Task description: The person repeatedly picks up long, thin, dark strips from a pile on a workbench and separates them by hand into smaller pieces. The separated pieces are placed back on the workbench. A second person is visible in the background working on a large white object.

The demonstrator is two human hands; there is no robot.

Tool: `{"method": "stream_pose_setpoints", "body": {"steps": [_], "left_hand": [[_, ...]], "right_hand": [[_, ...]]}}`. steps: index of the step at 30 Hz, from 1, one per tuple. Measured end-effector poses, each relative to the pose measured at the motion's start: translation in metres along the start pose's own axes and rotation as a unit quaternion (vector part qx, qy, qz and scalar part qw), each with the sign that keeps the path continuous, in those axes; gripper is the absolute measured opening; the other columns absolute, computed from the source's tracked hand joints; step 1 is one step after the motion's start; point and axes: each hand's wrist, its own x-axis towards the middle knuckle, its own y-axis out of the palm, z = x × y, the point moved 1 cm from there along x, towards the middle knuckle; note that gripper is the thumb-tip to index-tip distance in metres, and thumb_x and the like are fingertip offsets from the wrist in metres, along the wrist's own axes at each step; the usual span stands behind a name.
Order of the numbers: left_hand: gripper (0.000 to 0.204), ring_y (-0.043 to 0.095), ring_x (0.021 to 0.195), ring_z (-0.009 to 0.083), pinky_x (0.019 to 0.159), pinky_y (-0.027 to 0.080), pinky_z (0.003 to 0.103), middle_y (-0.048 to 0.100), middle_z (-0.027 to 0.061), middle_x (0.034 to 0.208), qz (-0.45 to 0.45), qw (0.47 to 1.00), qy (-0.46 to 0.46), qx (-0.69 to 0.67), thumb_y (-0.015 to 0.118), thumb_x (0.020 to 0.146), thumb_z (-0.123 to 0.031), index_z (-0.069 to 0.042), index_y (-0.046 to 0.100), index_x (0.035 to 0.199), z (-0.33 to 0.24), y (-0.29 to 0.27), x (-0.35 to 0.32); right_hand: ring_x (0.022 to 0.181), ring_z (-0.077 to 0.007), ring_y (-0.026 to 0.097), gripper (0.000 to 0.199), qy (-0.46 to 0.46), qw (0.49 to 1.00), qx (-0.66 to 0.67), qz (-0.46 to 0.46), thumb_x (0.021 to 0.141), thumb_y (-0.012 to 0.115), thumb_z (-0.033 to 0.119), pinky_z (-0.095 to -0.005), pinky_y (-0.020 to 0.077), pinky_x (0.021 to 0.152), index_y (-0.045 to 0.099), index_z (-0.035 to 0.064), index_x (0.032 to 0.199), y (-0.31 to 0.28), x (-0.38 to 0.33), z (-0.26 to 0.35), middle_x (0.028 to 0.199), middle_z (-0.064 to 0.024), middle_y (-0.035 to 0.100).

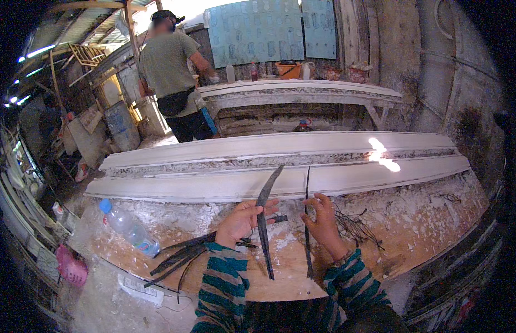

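Observation:
My left hand (241,220) pinches a wide black strip (263,241), which looks like rubber, between thumb and fingers. The strip stands lengthwise over the workbench, and its narrow tip reaches over the white moulding. A much thinner black strip (308,252) is held in the curled thumb and fingers of my right hand (326,225), a little to the right of the wide one. Beside my left wrist lies a loose bundle of black strips (183,254), some hanging past the bench's front edge. A tangle of thin black strands (360,227) lies right of my right hand.
Two long white mouldings (213,187) run across the plaster-spattered workbench (291,288). A clear plastic bottle (127,226) with a blue cap lies at the left. A person (172,77) stands at a far bench (302,86) holding bottles and an orange tub (288,70). A pink basket (72,266) is at lower left.

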Motion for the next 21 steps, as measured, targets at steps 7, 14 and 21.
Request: {"method": "stream_pose_setpoints", "body": {"steps": [7,14,21], "left_hand": [[0.035,0.052,0.105,0.0248,0.085,0.046,0.040,0.053,0.0134,0.114,0.022,0.994,-0.084,0.068,0.057,0.081,-0.012,0.005,0.050,0.112,0.010,0.015,0.003],[0.034,0.057,0.096,0.0235,0.084,0.047,0.038,0.057,0.0123,0.107,0.023,0.993,-0.078,0.082,0.057,0.083,-0.015,0.003,0.051,0.111,0.012,0.018,0.002],[0.022,0.059,0.087,0.0198,0.075,0.050,0.033,0.060,0.0095,0.101,-0.153,0.982,0.113,-0.003,0.055,0.084,-0.017,-0.002,0.056,0.100,-0.001,-0.008,0.001]], "right_hand": [[0.119,-0.0344,0.032,0.038,-0.135,0.979,0.110,0.107,0.074,0.065,0.019,-0.0421,0.0257,0.100,0.055,0.0109,0.110,0.002,0.002,0.023,0.126,-0.0100,0.042],[0.117,-0.0310,0.038,0.037,-0.038,0.981,0.156,0.112,0.078,0.061,0.019,-0.0412,0.0260,0.100,0.053,0.0098,0.114,0.003,-0.002,0.010,0.117,-0.0118,0.051],[0.110,-0.0288,0.047,0.038,-0.008,0.992,0.020,0.127,0.079,0.060,0.021,-0.0491,0.0206,0.100,0.053,0.0167,0.116,0.008,0.000,-0.001,0.099,-0.0092,0.061]]}}
